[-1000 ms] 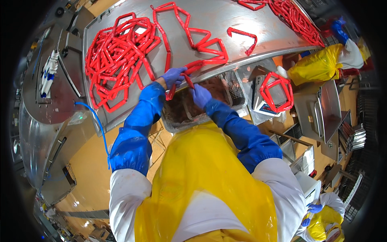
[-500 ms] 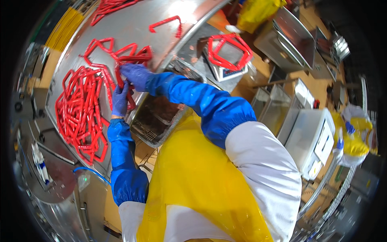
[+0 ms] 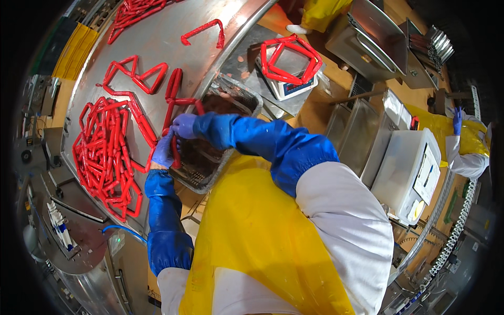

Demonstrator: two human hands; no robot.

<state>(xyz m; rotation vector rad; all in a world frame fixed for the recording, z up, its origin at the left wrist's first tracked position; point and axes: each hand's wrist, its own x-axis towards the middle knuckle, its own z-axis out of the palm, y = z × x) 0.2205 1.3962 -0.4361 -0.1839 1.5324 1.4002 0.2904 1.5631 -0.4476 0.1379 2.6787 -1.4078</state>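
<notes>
My left hand (image 3: 163,151) and my right hand (image 3: 185,126), both in purple gloves, are close together at the near edge of the metal table (image 3: 189,60). Both are closed on a string of red sausages (image 3: 174,83). Links stick up beyond my right hand, and one end hangs down beside my left fingers over a grey crate (image 3: 247,94). From my left hand, more linked sausages run back across the table in loose loops. A large heap of red sausages (image 3: 105,152) lies to the left. My fingertips partly hide the spot where the links meet.
To the right, a scale (image 3: 286,90) bears a ring of red sausages (image 3: 269,53). One short bent string (image 3: 210,27) lies at the table's far side. Metal tubs (image 3: 367,42) and a white plastic bin (image 3: 401,176) stand farther right. A co-worker (image 3: 467,142) is at the right edge.
My hands have come nearer to me, over the crate. Several links that lay bunched beyond my right hand are now drawn apart, with two raised side by side.
</notes>
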